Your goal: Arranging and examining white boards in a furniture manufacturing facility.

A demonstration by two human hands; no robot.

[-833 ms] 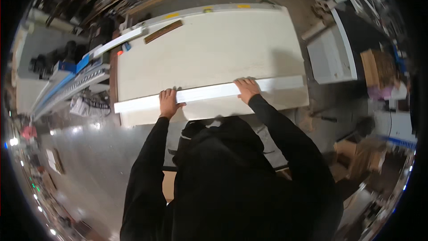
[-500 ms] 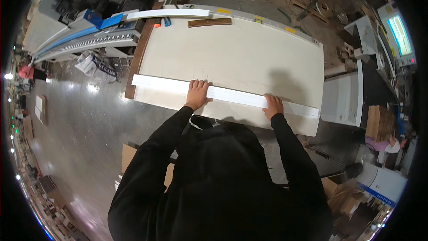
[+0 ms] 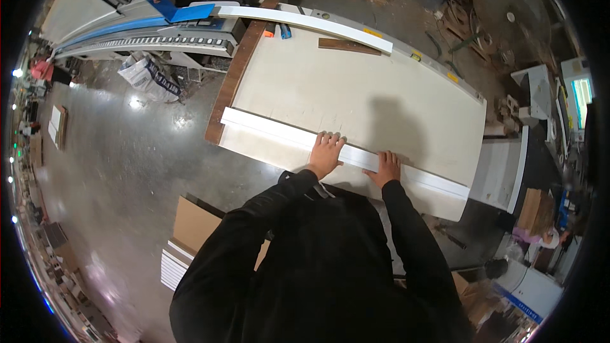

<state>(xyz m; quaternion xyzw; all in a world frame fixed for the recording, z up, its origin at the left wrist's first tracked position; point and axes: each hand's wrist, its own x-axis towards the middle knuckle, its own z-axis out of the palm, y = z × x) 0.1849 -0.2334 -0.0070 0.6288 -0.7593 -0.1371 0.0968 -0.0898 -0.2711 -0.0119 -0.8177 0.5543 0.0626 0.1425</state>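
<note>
Closer together now, left hand (image 3: 327,152) and right hand (image 3: 386,168) press flat, spread fingers on the white strip (image 3: 279,132).

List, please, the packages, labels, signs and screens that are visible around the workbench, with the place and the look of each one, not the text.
Screen: far right edge, upright rectangle, glowing pale blue-green.
Bag: on the floor left of the bench, crumpled, white with dark print.
Yellow labels: small rectangles along the grey rail at the bench's far edge.
Cardboard box: right, beyond the bench end, brown.
Blue and white carton: lower right, on the floor.
</note>
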